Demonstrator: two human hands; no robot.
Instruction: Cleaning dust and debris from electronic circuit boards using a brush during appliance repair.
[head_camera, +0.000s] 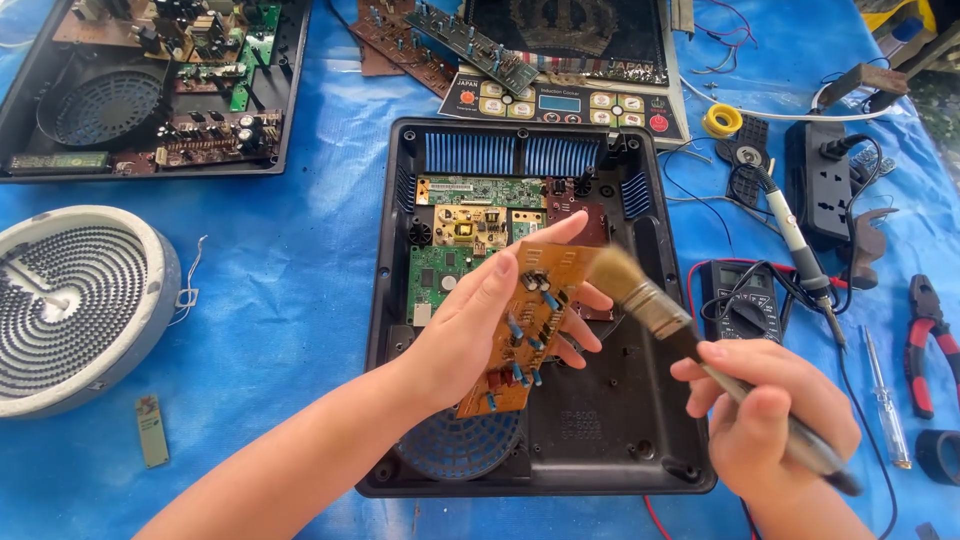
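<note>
My left hand (480, 325) holds an orange-brown circuit board (525, 325) with small blue parts, tilted above an open black appliance housing (640, 400). My right hand (765, 415) grips the handle of a paintbrush (640, 295) whose tan bristles touch the board's upper right edge. Green and yellow boards (470, 225) sit inside the housing's upper part, and a round blue fan grille (460, 445) shows at its lower left.
On the blue tarp: a round grey heating coil (75, 300) at left, a second opened housing (150, 85) top left, a control panel (565, 100), a multimeter (745, 300), soldering iron (795, 240), power strip (825, 180), pliers (930, 340), and a screwdriver (885, 400).
</note>
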